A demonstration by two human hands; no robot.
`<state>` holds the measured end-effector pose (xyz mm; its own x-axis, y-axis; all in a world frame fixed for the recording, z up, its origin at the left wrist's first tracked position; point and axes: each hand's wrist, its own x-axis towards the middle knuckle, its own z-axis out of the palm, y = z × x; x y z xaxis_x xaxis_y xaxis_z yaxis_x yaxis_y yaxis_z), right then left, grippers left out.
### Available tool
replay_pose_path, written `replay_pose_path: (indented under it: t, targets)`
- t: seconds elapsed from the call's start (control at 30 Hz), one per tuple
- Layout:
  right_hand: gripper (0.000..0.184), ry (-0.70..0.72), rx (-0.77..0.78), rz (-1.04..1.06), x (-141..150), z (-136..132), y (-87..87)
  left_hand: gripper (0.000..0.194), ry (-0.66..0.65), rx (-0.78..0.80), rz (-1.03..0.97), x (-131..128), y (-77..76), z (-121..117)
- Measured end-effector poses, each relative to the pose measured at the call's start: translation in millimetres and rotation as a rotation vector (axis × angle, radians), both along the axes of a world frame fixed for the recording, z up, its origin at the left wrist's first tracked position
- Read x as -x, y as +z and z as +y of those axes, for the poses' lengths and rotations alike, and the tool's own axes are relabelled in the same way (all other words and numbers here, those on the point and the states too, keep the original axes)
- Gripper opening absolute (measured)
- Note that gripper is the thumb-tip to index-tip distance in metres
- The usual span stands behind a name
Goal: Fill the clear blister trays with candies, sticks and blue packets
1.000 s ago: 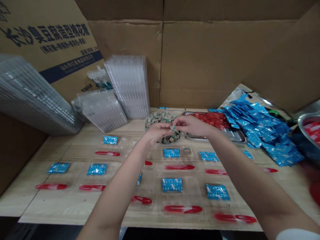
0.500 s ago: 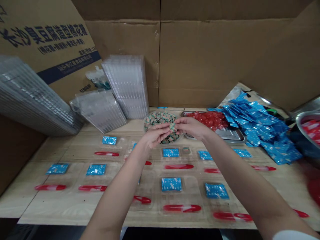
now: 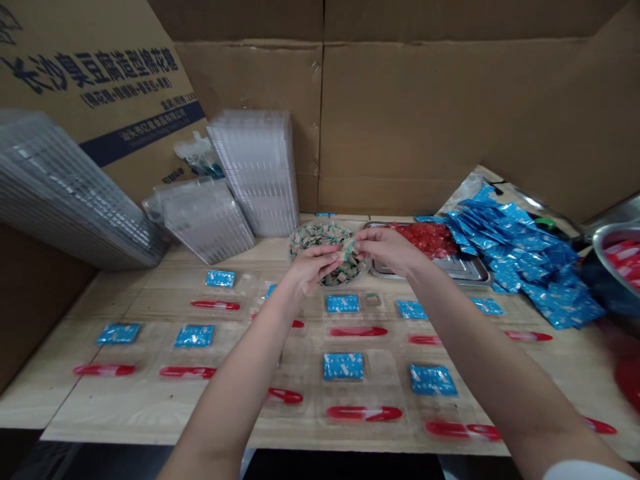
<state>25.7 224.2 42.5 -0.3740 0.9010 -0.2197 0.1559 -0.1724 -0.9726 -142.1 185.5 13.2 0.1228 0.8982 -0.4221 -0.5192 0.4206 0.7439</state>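
My left hand (image 3: 313,268) and my right hand (image 3: 387,249) meet above a clear round bowl (image 3: 292,257) of small tan-and-green packets. Between their fingertips is a small tan-and-green packet (image 3: 348,248), pinched from both sides; whether it is one piece or several joined ones I cannot make out. Below the hands, clear plastic trays (image 3: 385,367) lie in rows, holding blue sachets (image 3: 343,366) and red plastic utensils (image 3: 364,413). One tray behind the wrists also has a small tan-and-green packet (image 3: 373,299) in a compartment. My forearms hide parts of some trays.
Right of the bowl, a metal tray (image 3: 465,270) carries red packets (image 3: 425,239), beside a heap of blue sachets (image 3: 525,247). A metal basin (image 3: 603,237) stands far right. Stacks of clear trays (image 3: 255,173) lean at the back left, against cardboard (image 3: 450,113).
My fingertips have drawn slightly apart, and more of the tan-and-green packet shows between them. The camera view has shifted a little.
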Motion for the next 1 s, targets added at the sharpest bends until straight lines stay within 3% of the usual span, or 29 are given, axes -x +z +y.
replay_pose_path:
  t: [0.2, 0.4, 0.57, 0.8, 1.0]
  targets:
    - [0.009, 0.115, -0.038, -0.164, 5, -5, 3.5, 0.019, -0.016, 0.021, -0.006, 0, 1.4, 0]
    - [0.005, 0.022, -0.012, -0.148, 13, -9, 4.9, 0.025, -0.034, -0.011, -0.09, 3, -2.1, -4]
    - [0.007, -0.048, 0.086, -0.041, 6, -7, 8.7, 0.024, 0.005, -0.016, 0.004, 1, -2.4, -3]
    - [0.013, 0.351, -0.246, -0.459, 3, 3, 23.0, 0.022, -0.024, -0.012, 0.106, -4, 4.7, -2]
    - [0.011, 0.293, -0.416, -0.523, 8, 6, 12.8, 0.019, -0.034, 0.024, 0.011, 2, 3.0, -7]
